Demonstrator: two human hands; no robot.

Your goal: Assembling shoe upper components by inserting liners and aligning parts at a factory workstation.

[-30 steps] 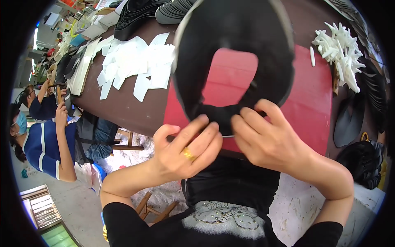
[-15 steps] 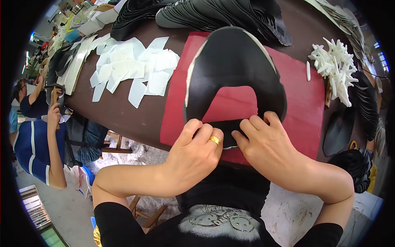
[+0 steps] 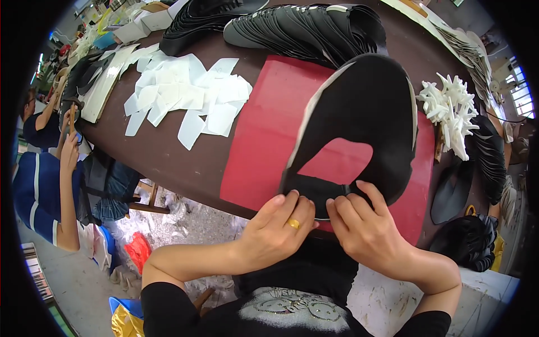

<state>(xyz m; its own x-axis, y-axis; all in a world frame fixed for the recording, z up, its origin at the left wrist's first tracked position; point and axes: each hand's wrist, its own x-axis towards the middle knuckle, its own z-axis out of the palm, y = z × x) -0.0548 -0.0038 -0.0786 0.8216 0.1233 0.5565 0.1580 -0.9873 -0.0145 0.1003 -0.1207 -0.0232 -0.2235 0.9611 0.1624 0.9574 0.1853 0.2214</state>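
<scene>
A black shoe upper (image 3: 365,101) with pale edging rests over a red mat (image 3: 261,135), its rounded end pointing away from me and a gap in its middle. My left hand (image 3: 281,227) wears a gold ring and pinches the near band of the upper. Close beside it, my right hand (image 3: 365,219) grips the same band, fingers bent over its edge. The two hands are a small distance apart. Parts of the band are hidden under my fingers.
White cut sheets (image 3: 179,92) lie heaped left of the mat. Stacked black uppers (image 3: 306,33) stand at the back. White finger-like pieces (image 3: 449,109) cluster at the right, above more black pieces (image 3: 452,194). A co-worker in a striped shirt (image 3: 39,188) holds a hammer at the far left.
The upper has shifted right and nearer in the picture, its far end leaning further right. Both hands have come lower with it, still gripping the near band. The camera view has also moved slightly.
</scene>
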